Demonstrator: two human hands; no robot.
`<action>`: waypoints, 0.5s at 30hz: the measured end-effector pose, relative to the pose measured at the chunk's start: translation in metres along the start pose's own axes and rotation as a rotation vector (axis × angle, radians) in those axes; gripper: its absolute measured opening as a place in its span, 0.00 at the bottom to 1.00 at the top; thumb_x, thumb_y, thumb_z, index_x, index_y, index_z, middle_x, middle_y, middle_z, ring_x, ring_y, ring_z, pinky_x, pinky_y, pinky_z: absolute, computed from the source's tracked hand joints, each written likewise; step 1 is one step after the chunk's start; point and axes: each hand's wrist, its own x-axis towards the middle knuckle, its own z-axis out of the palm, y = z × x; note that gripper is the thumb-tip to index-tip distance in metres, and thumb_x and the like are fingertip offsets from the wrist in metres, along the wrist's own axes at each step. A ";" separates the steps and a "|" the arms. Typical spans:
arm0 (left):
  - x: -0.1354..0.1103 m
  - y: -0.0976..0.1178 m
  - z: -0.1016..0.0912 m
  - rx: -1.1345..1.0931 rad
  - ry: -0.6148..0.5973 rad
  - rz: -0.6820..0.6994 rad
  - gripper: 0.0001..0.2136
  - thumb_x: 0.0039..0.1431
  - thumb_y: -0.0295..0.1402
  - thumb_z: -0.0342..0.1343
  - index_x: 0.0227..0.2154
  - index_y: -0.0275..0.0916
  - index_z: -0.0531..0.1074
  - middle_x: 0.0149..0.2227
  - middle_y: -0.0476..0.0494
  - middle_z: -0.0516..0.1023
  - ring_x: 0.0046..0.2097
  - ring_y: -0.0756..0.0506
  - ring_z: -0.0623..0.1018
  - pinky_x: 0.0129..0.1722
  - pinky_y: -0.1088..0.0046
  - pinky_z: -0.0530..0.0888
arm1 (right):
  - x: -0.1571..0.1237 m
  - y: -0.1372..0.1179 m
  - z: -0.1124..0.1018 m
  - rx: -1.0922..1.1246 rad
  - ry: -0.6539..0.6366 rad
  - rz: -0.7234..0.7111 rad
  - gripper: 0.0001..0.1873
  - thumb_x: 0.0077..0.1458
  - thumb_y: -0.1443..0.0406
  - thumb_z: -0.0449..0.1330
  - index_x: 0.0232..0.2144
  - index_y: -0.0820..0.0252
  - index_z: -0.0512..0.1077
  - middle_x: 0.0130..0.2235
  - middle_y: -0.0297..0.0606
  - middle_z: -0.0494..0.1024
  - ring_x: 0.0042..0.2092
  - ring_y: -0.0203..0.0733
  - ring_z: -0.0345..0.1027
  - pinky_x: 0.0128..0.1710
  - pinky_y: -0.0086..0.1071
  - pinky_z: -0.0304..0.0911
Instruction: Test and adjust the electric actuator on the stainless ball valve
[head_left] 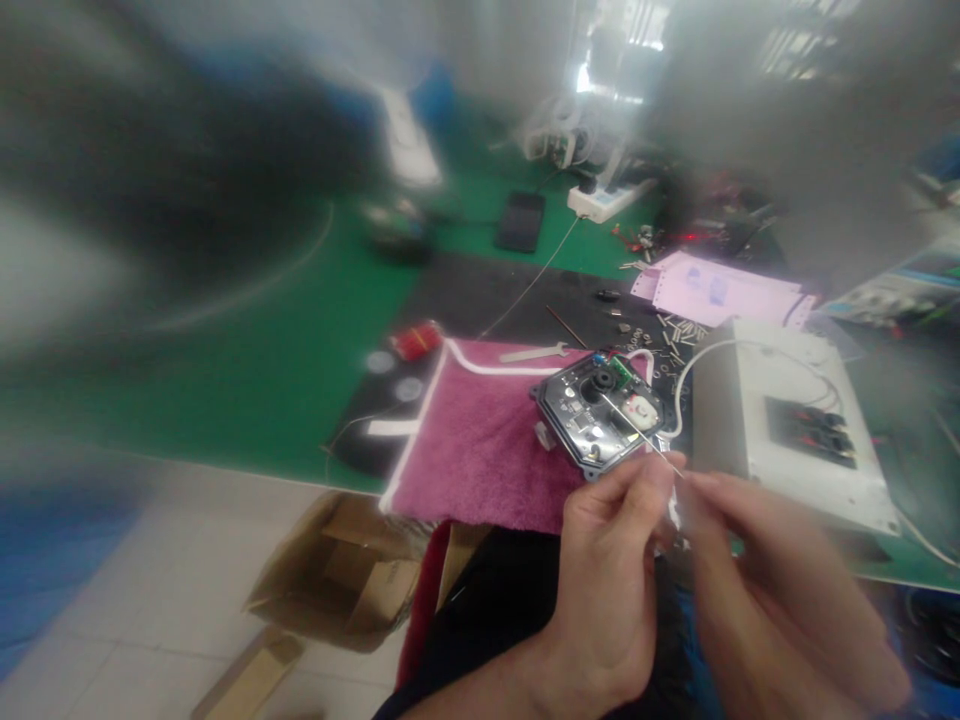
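In front of me, my left hand point(619, 560) is closed in a pinch, thumb against fingers, at the lower part of a thin white stick point(643, 437). Close beside it my right hand point(780, 590), blurred, pinches the stick's near end. The stick slants up and left across a camera-like device with an exposed circuit board point(581, 410). Its far tip appears near the black lens point(603, 380); whether they touch I cannot tell. A white round part and a small green board sit on the device, which rests on a purple cloth point(480, 440).
A grey metal box point(795, 430) with black terminals stands right, a white cable running to the device. Behind lie an open-end wrench point(534, 353), loose metal standoffs point(679, 335), pink papers point(727, 290) and a power strip point(611, 200). A cardboard box point(337, 570) is on the floor.
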 end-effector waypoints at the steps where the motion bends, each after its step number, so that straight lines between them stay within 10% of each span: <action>1: 0.000 -0.001 0.000 -0.008 0.001 -0.004 0.11 0.67 0.39 0.68 0.40 0.33 0.84 0.28 0.52 0.67 0.31 0.56 0.67 0.35 0.80 0.68 | -0.001 0.001 0.000 -0.001 0.008 -0.003 0.05 0.63 0.72 0.69 0.37 0.58 0.81 0.39 0.35 0.85 0.39 0.35 0.80 0.42 0.28 0.74; 15: 0.001 0.001 0.002 -0.042 0.016 -0.035 0.11 0.64 0.39 0.70 0.38 0.33 0.84 0.30 0.50 0.72 0.31 0.56 0.68 0.34 0.80 0.67 | 0.001 -0.016 -0.003 0.147 -0.049 0.481 0.11 0.62 0.58 0.71 0.44 0.56 0.84 0.40 0.34 0.86 0.34 0.37 0.80 0.37 0.26 0.78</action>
